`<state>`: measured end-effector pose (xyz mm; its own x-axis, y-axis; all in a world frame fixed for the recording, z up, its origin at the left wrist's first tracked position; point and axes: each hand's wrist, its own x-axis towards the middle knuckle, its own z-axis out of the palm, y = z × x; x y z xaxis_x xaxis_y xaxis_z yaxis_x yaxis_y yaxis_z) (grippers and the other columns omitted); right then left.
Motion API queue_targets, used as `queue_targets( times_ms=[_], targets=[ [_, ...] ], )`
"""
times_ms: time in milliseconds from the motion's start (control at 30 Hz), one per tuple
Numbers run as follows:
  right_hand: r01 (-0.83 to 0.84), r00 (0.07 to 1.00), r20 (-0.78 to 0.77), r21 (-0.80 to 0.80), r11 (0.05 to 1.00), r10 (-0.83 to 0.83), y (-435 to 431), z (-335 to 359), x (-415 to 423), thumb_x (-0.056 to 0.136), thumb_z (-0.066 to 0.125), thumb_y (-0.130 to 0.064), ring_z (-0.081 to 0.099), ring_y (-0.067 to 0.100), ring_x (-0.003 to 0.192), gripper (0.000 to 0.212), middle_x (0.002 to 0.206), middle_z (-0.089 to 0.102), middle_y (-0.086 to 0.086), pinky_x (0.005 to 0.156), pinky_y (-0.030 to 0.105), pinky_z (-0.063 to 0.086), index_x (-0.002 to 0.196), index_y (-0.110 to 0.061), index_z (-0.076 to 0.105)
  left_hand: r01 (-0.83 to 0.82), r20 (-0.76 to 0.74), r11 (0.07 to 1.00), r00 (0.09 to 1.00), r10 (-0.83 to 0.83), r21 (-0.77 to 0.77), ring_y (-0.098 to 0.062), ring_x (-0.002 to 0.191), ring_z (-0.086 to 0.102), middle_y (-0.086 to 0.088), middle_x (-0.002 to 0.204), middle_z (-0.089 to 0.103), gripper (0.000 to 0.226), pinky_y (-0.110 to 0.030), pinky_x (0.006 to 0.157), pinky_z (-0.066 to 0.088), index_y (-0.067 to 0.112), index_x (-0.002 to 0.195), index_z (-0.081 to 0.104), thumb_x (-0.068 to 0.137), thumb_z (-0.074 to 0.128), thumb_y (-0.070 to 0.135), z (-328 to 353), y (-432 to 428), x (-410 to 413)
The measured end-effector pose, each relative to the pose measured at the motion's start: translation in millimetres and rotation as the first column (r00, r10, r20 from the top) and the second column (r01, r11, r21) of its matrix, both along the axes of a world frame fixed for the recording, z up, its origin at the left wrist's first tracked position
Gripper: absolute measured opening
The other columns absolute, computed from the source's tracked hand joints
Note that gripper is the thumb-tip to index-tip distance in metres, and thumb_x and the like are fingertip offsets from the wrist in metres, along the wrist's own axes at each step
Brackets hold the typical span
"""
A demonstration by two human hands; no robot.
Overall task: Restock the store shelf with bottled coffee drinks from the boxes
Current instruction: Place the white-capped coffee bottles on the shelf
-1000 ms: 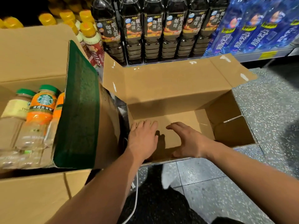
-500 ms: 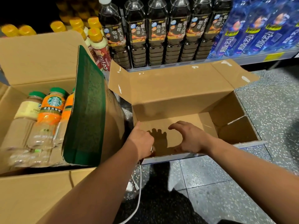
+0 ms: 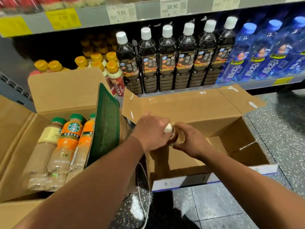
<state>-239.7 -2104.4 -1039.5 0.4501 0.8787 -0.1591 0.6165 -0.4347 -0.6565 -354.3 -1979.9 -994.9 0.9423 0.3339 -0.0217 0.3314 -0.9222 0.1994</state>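
Holding one dark coffee bottle [image 3: 173,136] between them, both hands are clamped on it above the open box [image 3: 189,104] on the right. The left hand [image 3: 151,131] wraps its fingers round the neck beside the white cap [image 3: 168,128], and the right hand [image 3: 192,141] curls round the body from the other side. The bottle looks roughly upright, cap uppermost and leaning slightly left, though the hands hide most of it. The matching row of white-capped coffee bottles [image 3: 168,66] stands straight ahead on the far side, past the box's raised far flap, on the lower shelf [image 3: 262,83]. Its long axis already roughly matches theirs, so the carry is probably up, over the flap and forward, and neither hand is clearly nearer. No gap shows at the row's front. Yellow-capped bottles [image 3: 112,68] stand left of the row and blue bottles [image 3: 257,55] right of it. A second box [image 3: 16,129] holding green-capped drinks [image 3: 71,138] sits at near left, its green flap [image 3: 105,123] upright beside the left forearm. The floor [image 3: 280,138] is speckled tile, and a white cable [image 3: 147,192] hangs near the person.
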Motion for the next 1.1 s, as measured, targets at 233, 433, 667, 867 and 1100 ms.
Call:
queue_targets(
  times_ms=[233, 433, 667, 867, 1100],
  targets=[
    [0.066, 0.976, -0.210, 0.059, 0.996, -0.053, 11, 33, 4, 0.077, 0.075, -0.013, 0.053, 0.006, 0.099, 0.053, 0.112, 0.060, -0.011, 0.079, 0.017, 0.040, 0.122, -0.030, 0.053, -0.058, 0.222, 0.991, 0.971, 0.083, -0.119, -0.023, 0.095, 0.051, 0.000, 0.100, 0.064, 0.026, -0.026, 0.076, 0.022, 0.019, 0.105, 0.061, 0.088, 0.058, 0.038, 47, 3, 5],
    [0.121, 0.927, -0.366, 0.083, 0.989, -0.082, 9, 129, 5, 0.081, 0.069, -0.005, 0.056, 0.000, 0.098, 0.053, 0.105, 0.058, -0.022, 0.078, 0.015, 0.044, 0.118, -0.039, 0.052, -0.107, 0.278, 0.966, 0.945, 0.173, -0.237, -0.025, 0.099, 0.057, -0.006, 0.104, 0.067, 0.034, -0.039, 0.086, 0.047, 0.016, 0.111, 0.063, 0.085, 0.060, 0.038, 147, 1, 1],
    [0.118, 0.909, -0.414, 0.157, 0.981, -0.043, 26, 327, 0, 0.072, 0.071, -0.007, 0.062, 0.015, 0.103, 0.049, 0.108, 0.066, -0.006, 0.095, 0.044, 0.049, 0.110, -0.034, 0.056, -0.121, 0.329, 0.973, 0.927, 0.182, -0.197, -0.026, 0.099, 0.057, -0.006, 0.105, 0.066, 0.041, -0.034, 0.079, 0.044, 0.021, 0.121, 0.056, 0.086, 0.060, 0.041, 344, 11, -9],
    [0.024, 0.937, -0.341, 0.272, 0.962, 0.073, 50, 514, -12, 0.077, 0.071, -0.004, 0.065, 0.008, 0.095, 0.051, 0.103, 0.066, -0.011, 0.092, 0.038, 0.050, 0.106, -0.042, 0.054, -0.167, 0.466, 0.981, 0.863, 0.195, -0.101, -0.024, 0.100, 0.057, -0.003, 0.105, 0.067, 0.040, -0.034, 0.077, 0.046, 0.024, 0.121, 0.056, 0.086, 0.059, 0.043, 530, 20, -35],
    [-0.097, 0.958, -0.229, 0.314, 0.945, 0.174, 76, 696, -27, 0.080, 0.073, -0.011, 0.052, 0.024, 0.120, 0.060, 0.128, 0.057, 0.007, 0.104, 0.045, 0.040, 0.134, -0.017, 0.048, -0.271, 0.589, 0.960, 0.765, 0.260, -0.073, -0.023, 0.098, 0.060, -0.001, 0.106, 0.068, 0.041, -0.032, 0.077, 0.046, 0.023, 0.120, 0.057, 0.085, 0.062, 0.043, 706, 29, -55]
  ],
)
